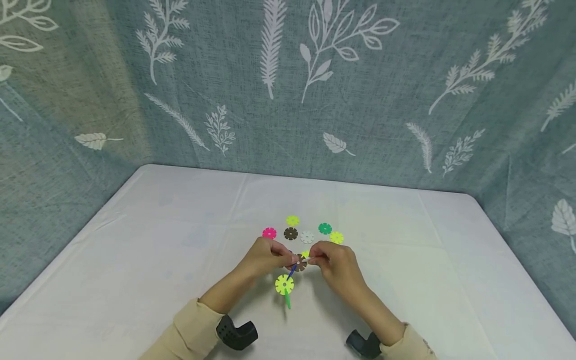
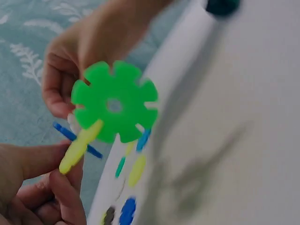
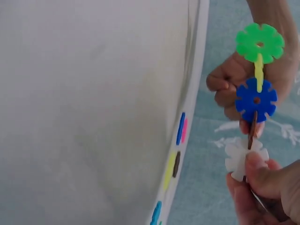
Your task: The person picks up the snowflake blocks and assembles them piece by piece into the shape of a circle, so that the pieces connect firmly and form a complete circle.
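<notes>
A chain of notched plastic interlocking discs hangs between my two hands over the table. My left hand [image 1: 269, 257] pinches the chain at its brown disc [image 1: 300, 263]. Beyond that come a blue disc [image 3: 256, 100], a yellow disc [image 1: 284, 284] and a green disc [image 2: 115, 102] at the free end. My right hand [image 1: 337, 265] grips a white disc [image 3: 238, 159] between thumb and fingers, up against the brown disc's edge. How far their notches are engaged is hard to see, since the fingertips cover part of both.
Loose discs lie flat on the white-covered table [image 1: 135, 250] just past the hands: pink [image 1: 269, 233], dark brown [image 1: 290, 233], white [image 1: 307, 237], green [image 1: 325, 228] and several yellow ones, including one at the back [image 1: 292, 220]. A patterned curtain [image 1: 252, 125] rises behind the table.
</notes>
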{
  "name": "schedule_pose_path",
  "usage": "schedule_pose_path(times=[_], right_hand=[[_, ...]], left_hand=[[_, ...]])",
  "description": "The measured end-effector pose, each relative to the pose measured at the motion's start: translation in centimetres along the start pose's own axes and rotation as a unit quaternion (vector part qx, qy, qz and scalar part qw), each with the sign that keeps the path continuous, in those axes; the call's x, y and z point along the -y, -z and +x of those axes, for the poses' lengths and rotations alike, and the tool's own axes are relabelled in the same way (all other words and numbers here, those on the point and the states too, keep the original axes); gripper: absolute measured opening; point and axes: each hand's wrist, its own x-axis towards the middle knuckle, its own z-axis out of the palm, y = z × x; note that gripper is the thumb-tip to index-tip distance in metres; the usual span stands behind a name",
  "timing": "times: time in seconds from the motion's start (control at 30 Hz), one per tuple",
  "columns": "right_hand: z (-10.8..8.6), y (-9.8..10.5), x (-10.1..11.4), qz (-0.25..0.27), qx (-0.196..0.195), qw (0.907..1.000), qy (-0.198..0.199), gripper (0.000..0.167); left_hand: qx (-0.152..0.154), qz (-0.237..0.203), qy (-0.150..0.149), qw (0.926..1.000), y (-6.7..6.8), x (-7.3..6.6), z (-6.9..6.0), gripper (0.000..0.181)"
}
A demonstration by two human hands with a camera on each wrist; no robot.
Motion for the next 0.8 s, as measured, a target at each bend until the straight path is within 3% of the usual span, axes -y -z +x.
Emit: schedule_pose_path(times=[0.1, 0.23, 0.3, 0.37, 0.47, 0.63, 0.73, 0.8], right_hand=[[0.2, 0.2, -0.2, 0.01, 0.016, 0.9998, 0.0, 0.014], [0.4, 0.3, -0.4, 0.013, 0.026, 0.9995, 0.006, 0.012], [0.4, 0.2, -0.5, 0.016, 0.03, 0.9994, 0.01, 0.012], [0.4, 0.2, -0.6, 0.024, 0.036, 0.999, 0.011, 0.012], [0.4, 0.3, -0.6, 0.045, 0.047, 0.9979, 0.007, 0.01], [0.3, 0.5, -0.5, 0.09, 0.063, 0.9939, -0.011, 0.009], [0.4, 0.9, -1.0, 0.102, 0.068, 0.9883, -0.091, 0.023], [0.6, 1.1, -1.8, 0.102, 0.07, 0.9779, -0.168, 0.029]], left_hand=[[-0.038, 0.071, -0.05, 0.9955, 0.2, -0.2, -0.2, 0.014], [-0.093, 0.127, -0.14, 0.9776, 0.2, -0.6, -0.4, 0.008], [-0.08, 0.123, -0.183, 0.9721, 0.2, -0.8, -0.4, 0.007], [-0.052, 0.118, -0.208, 0.9696, 0.0, -0.8, -0.3, 0.008], [-0.011, 0.122, -0.215, 0.9689, -0.1, -0.7, -0.2, 0.01], [-0.005, 0.145, -0.209, 0.9671, -0.4, -0.7, -0.3, 0.005], [-0.017, 0.152, -0.206, 0.9664, -0.3, -0.6, -0.4, 0.005], [-0.026, 0.155, -0.201, 0.967, -0.1, -0.4, -0.4, 0.006]])
